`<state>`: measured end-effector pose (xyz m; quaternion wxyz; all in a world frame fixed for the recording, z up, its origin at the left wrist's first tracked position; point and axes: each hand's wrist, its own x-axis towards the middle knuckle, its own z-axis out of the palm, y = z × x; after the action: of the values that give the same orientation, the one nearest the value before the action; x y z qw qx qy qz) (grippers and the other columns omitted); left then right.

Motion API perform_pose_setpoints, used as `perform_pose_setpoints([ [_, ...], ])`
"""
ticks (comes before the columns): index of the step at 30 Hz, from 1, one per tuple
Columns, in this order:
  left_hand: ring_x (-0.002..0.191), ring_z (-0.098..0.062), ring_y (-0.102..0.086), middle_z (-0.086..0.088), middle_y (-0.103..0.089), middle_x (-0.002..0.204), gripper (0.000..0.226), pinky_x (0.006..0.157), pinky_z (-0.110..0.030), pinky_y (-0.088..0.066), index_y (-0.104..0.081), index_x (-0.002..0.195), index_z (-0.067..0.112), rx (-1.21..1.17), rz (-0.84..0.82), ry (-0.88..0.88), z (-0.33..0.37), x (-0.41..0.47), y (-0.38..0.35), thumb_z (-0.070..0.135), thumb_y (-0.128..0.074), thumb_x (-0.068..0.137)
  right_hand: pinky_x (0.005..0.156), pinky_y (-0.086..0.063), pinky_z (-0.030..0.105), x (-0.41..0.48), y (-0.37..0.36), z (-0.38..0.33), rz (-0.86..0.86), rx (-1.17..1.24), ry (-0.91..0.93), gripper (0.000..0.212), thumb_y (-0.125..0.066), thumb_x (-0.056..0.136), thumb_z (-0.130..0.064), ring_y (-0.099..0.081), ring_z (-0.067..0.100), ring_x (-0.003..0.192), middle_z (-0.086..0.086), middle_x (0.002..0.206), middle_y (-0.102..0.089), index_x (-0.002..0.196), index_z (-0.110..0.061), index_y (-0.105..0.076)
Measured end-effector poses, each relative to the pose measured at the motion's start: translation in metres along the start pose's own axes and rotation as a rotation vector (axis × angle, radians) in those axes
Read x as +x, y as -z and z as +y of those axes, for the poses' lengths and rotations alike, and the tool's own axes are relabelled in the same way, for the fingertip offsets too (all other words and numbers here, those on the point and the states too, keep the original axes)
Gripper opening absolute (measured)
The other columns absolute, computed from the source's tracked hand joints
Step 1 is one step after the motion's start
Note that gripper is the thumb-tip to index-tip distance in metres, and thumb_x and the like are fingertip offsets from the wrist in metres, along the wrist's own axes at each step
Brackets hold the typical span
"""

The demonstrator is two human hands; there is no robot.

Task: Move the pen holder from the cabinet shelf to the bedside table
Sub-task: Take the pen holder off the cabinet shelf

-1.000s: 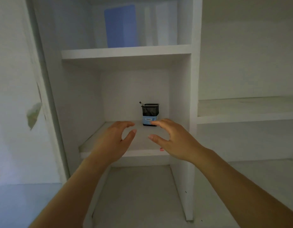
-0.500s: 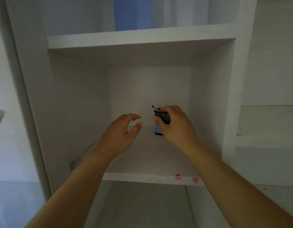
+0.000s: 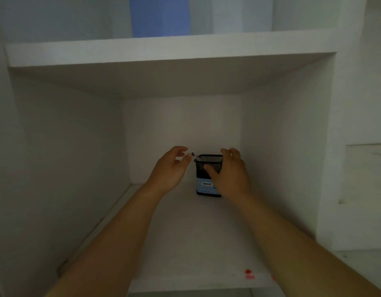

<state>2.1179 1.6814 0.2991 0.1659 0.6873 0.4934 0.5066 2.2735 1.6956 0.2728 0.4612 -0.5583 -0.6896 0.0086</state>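
Head view: we saw the pen holder standing upright deep on the cabinet shelf, near its back edge and toward the back-right corner, apart from the side wall. Our right hand wrapped it, thumb on the front mesh, fingers curled over the right rim; contact looked made, though whether it was squeezed firm we could not tell. Our left hand was spread, fingers loosely curved, just beside the left side, not touching as far as we could see. A pen tip poked out at the top left.

Holder was square, black wire mesh, with a pale blue paper label around the lower half. Shelf was matte white board, with red marks at its front edge.

To do this well, we judged: grip low on the solid band, lift straight, keep it upright so the pen stays in, clear the upper shelf.
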Motion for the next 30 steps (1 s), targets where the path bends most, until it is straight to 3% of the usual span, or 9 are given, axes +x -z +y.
perform_pose_setpoints([
  [2,0.099,-0.007,-0.045,0.007,-0.048,0.119,0.038,0.069,-0.001,-0.034,-0.047,0.130,0.023,-0.069,0.009,0.035,-0.004,0.007,-0.007,0.036,-0.043,0.094,0.110,-0.023,0.034,0.003,-0.007,0.005,-0.013,0.042,-0.008,0.073,-0.056,0.089,-0.041,-0.020,0.027,0.140,0.013,0.155,-0.013,0.145,-0.011,-0.021],
  [5,0.106,-0.007,-0.042,0.008,-0.044,0.126,0.043,0.088,-0.021,-0.037,-0.039,0.135,0.026,-0.127,0.011,0.071,-0.018,0.011,-0.014,0.039,-0.041,0.094,0.109,-0.022,0.029,0.005,-0.014,0.012,0.004,0.126,-0.025,0.075,-0.059,0.087,-0.039,-0.024,0.025,0.138,0.014,0.154,-0.017,0.146,-0.012,-0.020],
  [12,0.113,-0.006,-0.043,0.007,-0.039,0.140,0.058,0.093,-0.019,-0.030,-0.022,0.144,0.031,-0.058,-0.206,0.084,-0.036,0.005,-0.029,0.044,-0.042,0.091,0.091,-0.019,0.009,0.012,-0.011,0.016,-0.043,0.254,-0.068,0.076,-0.061,0.087,-0.033,-0.035,0.020,0.131,0.008,0.146,-0.035,0.146,-0.011,-0.018],
  [15,0.109,-0.004,-0.046,0.011,-0.042,0.133,0.051,0.092,-0.021,-0.036,-0.023,0.139,0.041,-0.139,-0.249,0.081,-0.030,0.003,-0.031,0.042,-0.044,0.092,0.089,-0.030,0.011,0.010,-0.013,0.013,-0.078,0.296,-0.020,0.064,-0.063,0.087,-0.027,-0.049,0.019,0.117,0.005,0.130,-0.052,0.141,-0.010,-0.032],
  [18,0.109,-0.004,-0.045,0.014,-0.042,0.124,0.038,0.095,-0.025,-0.038,-0.025,0.122,0.052,-0.185,-0.260,0.086,-0.022,-0.003,-0.030,0.040,-0.045,0.093,0.082,-0.036,0.012,0.008,-0.011,0.011,-0.076,0.332,0.014,0.047,-0.063,0.087,-0.020,-0.053,0.014,0.102,0.000,0.111,-0.055,0.130,-0.011,-0.046],
  [21,0.116,-0.005,-0.045,0.013,-0.046,0.123,0.029,0.105,-0.033,-0.036,-0.030,0.110,0.056,-0.213,-0.235,0.090,-0.015,-0.010,-0.027,0.040,-0.046,0.092,0.086,-0.038,0.016,0.003,-0.010,0.011,-0.103,0.322,0.035,0.044,-0.061,0.089,-0.020,-0.054,0.016,0.105,0.006,0.119,-0.057,0.130,-0.013,-0.046],
  [26,0.116,-0.006,-0.047,0.018,-0.052,0.113,0.024,0.106,-0.037,-0.035,-0.035,0.098,0.061,-0.230,-0.204,0.096,-0.002,-0.028,-0.019,0.040,-0.045,0.093,0.102,-0.037,0.026,-0.011,-0.002,0.003,-0.135,0.341,0.017,0.059,-0.058,0.091,-0.021,-0.050,0.022,0.119,0.009,0.135,-0.049,0.143,-0.012,-0.031],
  [30,0.114,-0.005,-0.049,0.023,-0.052,0.108,0.023,0.105,-0.036,-0.036,-0.036,0.099,0.061,-0.208,-0.166,0.103,0.000,-0.048,-0.004,0.040,-0.044,0.093,0.099,-0.037,0.022,-0.031,0.009,-0.006,-0.173,0.339,0.088,0.058,-0.059,0.090,-0.024,-0.050,0.018,0.118,0.005,0.135,-0.048,0.141,-0.015,-0.032],
])
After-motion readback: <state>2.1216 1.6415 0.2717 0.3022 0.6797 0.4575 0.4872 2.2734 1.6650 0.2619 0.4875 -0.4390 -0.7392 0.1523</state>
